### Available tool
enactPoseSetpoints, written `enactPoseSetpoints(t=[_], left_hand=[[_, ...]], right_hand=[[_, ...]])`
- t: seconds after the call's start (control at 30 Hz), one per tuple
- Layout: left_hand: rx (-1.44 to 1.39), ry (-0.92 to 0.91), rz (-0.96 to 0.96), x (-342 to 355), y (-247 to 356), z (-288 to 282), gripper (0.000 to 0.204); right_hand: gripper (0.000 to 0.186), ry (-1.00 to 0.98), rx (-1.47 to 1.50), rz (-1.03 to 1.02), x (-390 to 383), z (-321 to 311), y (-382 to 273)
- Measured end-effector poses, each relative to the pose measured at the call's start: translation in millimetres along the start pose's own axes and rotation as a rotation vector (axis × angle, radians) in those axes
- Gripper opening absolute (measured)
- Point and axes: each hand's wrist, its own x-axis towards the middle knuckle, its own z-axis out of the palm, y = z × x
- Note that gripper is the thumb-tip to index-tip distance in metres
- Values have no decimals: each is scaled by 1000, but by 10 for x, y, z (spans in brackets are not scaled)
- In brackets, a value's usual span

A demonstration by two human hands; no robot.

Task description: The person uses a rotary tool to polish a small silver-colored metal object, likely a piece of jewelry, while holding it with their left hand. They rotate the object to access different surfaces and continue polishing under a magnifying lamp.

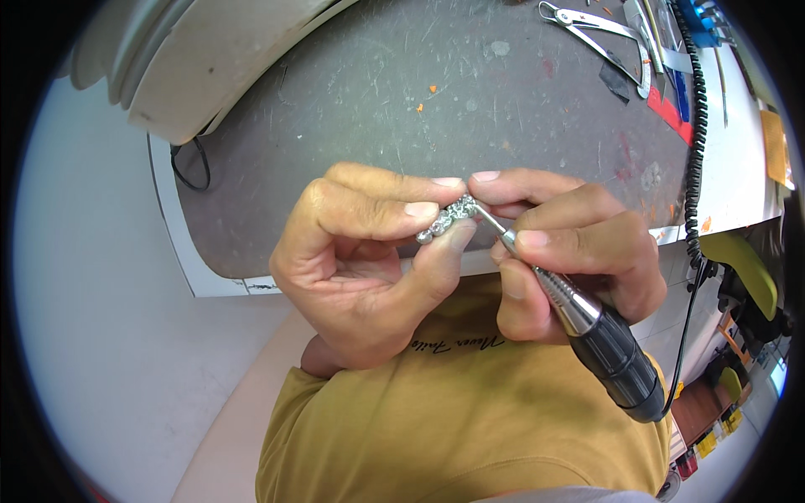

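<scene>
A small, knobbly silver-coloured metal piece (440, 221) is pinched between the fingertips and thumb of my left hand (360, 260). My right hand (579, 251) grips a rotary handpiece (608, 356) with a steel nose and a black ribbed body, its cord hanging from the back end. The thin tip meets or nearly meets the upper right end of the silver piece; I cannot tell which. The topmost finger of my right hand reaches beside that same end.
A grey work mat (352, 109) has orange bits on it. Metal calipers (594, 20), thin tools and a red strip (671, 113) lie upper right beside a coiled black cord (696, 168). A large curved beige object (189, 67) stands upper left. A green chair (746, 264) is at right.
</scene>
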Motion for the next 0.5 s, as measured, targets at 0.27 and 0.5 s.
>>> enactPoseSetpoints(t=[0.27, 0.5], left_hand=[[29, -12, 18, -12, -15, 0, 28], [-5, -7, 23, -10, -18, -11, 28]], right_hand=[[23, -9, -17, 1, -23, -12, 5], [24, -11, 98, 81, -52, -27, -28]])
